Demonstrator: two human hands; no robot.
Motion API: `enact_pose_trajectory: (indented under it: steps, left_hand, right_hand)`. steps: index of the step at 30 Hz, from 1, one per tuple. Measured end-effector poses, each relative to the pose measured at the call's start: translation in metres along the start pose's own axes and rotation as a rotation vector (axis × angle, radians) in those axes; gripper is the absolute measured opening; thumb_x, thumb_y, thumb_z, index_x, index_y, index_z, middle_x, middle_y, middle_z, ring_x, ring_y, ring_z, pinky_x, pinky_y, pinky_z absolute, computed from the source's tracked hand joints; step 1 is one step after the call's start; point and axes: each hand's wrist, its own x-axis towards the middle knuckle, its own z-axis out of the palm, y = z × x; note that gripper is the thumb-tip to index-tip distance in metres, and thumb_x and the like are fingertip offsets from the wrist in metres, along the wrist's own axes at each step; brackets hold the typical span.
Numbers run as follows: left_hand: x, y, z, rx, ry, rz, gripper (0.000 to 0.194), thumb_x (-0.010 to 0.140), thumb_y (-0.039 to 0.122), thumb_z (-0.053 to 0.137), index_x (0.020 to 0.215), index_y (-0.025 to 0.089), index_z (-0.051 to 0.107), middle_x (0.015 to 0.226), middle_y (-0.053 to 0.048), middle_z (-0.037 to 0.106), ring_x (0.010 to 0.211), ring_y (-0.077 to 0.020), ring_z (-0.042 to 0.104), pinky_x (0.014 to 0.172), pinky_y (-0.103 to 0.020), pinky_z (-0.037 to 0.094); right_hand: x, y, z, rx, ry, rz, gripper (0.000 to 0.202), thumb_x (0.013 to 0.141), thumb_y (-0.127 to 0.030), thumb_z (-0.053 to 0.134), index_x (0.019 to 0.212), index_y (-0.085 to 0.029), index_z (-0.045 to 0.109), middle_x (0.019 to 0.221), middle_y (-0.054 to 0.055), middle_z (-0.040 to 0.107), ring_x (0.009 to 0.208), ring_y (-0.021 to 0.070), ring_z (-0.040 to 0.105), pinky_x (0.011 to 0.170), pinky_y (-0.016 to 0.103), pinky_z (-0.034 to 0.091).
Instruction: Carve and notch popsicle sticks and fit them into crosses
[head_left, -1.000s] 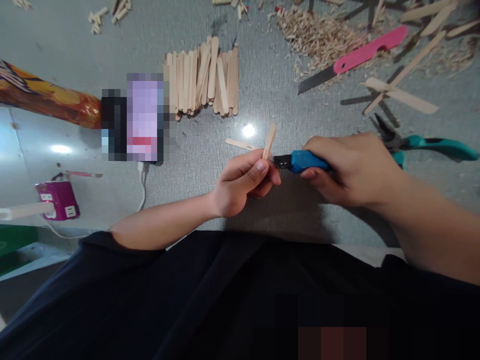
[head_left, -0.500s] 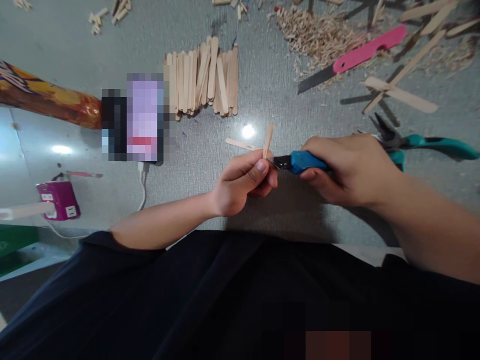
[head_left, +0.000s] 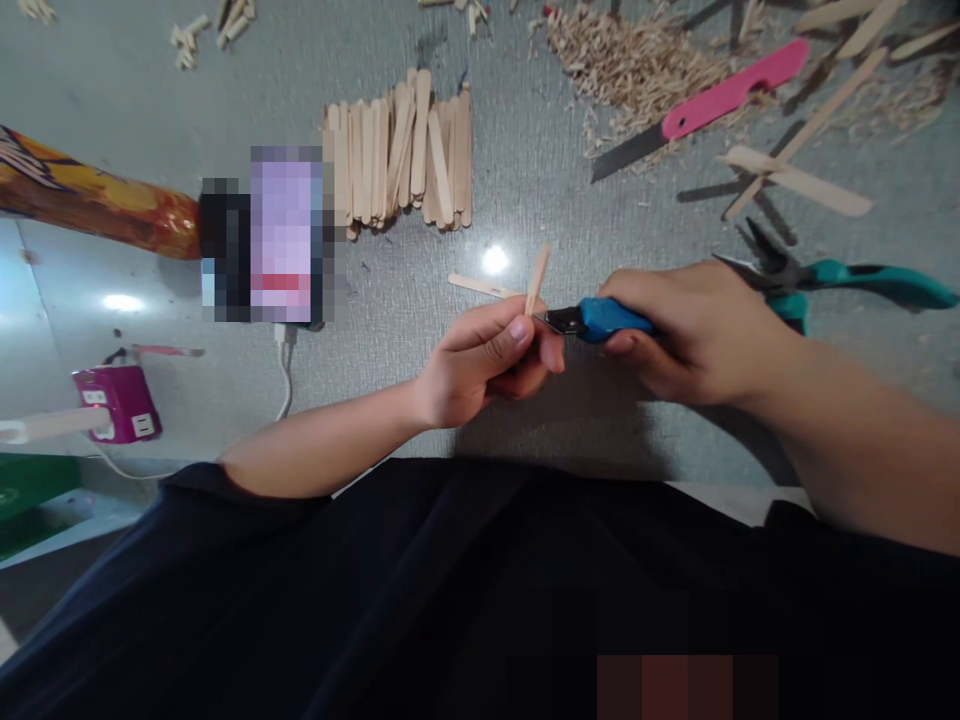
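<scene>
My left hand [head_left: 480, 360] is closed, thumb against fingers, pinching a wooden craft stick [head_left: 538, 272] that points up and slightly right. In my closed right hand [head_left: 682, 330] is a blue-handled utility knife [head_left: 611, 319]. Its blade touches the stick just above my left thumb. A second craft stick [head_left: 474, 285] shows beyond my left fingers; its right end is hidden by them. Pliers with teal handles [head_left: 877, 283] lie on the table just right of my right hand.
A row of craft sticks [head_left: 405, 155] lies beyond my hands. Farther right are wood shavings [head_left: 637, 65], a pink-handled saw [head_left: 739, 88] and crossed sticks [head_left: 802, 180]. To the left are a blurred phone [head_left: 281, 230], a snack packet [head_left: 97, 200] and a purple power adapter [head_left: 120, 400].
The knife and my right hand have shifted very slightly, with the blade still at the stick. A fingertip of my left hand sticks out a little farther right. The view has moved slightly.
</scene>
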Motion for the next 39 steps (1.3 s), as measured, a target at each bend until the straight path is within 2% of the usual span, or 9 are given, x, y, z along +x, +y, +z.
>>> enact_pose_trajectory:
  steps: [5,9,16,23,28,31,36,39]
  left_hand:
    - [0.001,0.002,0.002,0.01,0.026,-0.05,0.047,0.117,0.064,0.064,0.096,0.022,0.067,0.052,0.012,0.031,0.039,-0.0054,0.023,0.044,-0.021,0.025]
    - [0.001,-0.002,-0.001,0.037,0.01,-0.001,0.045,0.115,0.061,0.067,0.095,0.021,0.066,0.054,0.012,0.032,0.039,-0.0051,0.025,0.042,-0.021,0.025]
    - [-0.004,-0.004,-0.002,0.124,0.064,0.034,0.049,0.115,0.055,0.071,0.082,0.019,0.062,0.061,0.007,0.044,0.044,-0.0028,0.033,0.043,-0.017,0.027]
    - [-0.005,-0.008,-0.004,0.31,0.063,0.21,0.042,0.12,0.044,0.065,0.087,0.018,0.066,0.066,0.006,0.049,0.048,-0.0032,0.041,0.046,-0.014,0.035]
    - [-0.003,-0.011,-0.007,0.354,0.075,0.265,0.041,0.12,0.044,0.065,0.089,0.017,0.068,0.067,0.007,0.048,0.048,-0.0023,0.038,0.048,-0.014,0.037]
    - [-0.001,-0.008,-0.007,0.304,0.099,0.195,0.046,0.118,0.049,0.068,0.085,0.017,0.066,0.065,0.007,0.047,0.047,-0.0025,0.037,0.047,-0.014,0.036]
    - [0.002,-0.003,-0.003,0.186,0.235,0.06,0.057,0.109,0.063,0.077,0.078,0.017,0.064,0.06,0.007,0.045,0.045,-0.0026,0.03,0.044,-0.017,0.027]
    - [0.002,0.0,0.001,0.162,0.264,0.058,0.055,0.11,0.06,0.077,0.078,0.017,0.064,0.058,0.009,0.04,0.045,-0.0032,0.029,0.044,-0.017,0.024]
  right_hand:
    - [0.001,-0.002,-0.001,-0.008,-0.008,0.009,0.077,0.112,-0.092,0.022,0.104,-0.028,0.063,0.082,0.008,0.071,0.066,0.0267,0.058,0.066,0.042,0.033]
    - [0.002,-0.002,0.0,-0.044,-0.004,0.01,0.077,0.111,-0.093,0.018,0.102,-0.029,0.06,0.082,0.008,0.07,0.066,0.0269,0.058,0.066,0.041,0.033]
    - [0.0,-0.002,0.002,-0.097,0.019,-0.079,0.063,0.117,-0.081,0.027,0.098,-0.027,0.054,0.072,0.004,0.061,0.061,0.0236,0.048,0.063,0.038,0.025]
    - [-0.006,-0.001,0.014,-0.091,0.016,-0.026,0.066,0.116,-0.085,0.025,0.097,-0.029,0.055,0.076,0.005,0.065,0.061,0.0241,0.049,0.064,0.039,0.023]
    - [-0.005,-0.003,0.015,-0.181,0.107,-0.042,0.067,0.119,-0.08,0.026,0.102,-0.026,0.061,0.081,0.007,0.071,0.063,0.0248,0.057,0.062,0.039,0.026]
    - [-0.002,-0.006,0.012,-0.207,0.151,-0.057,0.07,0.121,-0.078,0.027,0.106,-0.023,0.067,0.084,0.008,0.075,0.065,0.0242,0.061,0.062,0.039,0.03]
    - [0.004,-0.009,0.014,-0.298,0.395,-0.146,0.07,0.119,-0.08,0.042,0.107,-0.02,0.075,0.086,0.007,0.079,0.066,0.0235,0.068,0.06,0.038,0.033]
    - [0.004,-0.008,0.014,-0.369,0.547,-0.141,0.065,0.117,-0.079,0.053,0.109,-0.019,0.077,0.09,0.01,0.082,0.07,0.0249,0.07,0.063,0.04,0.037]
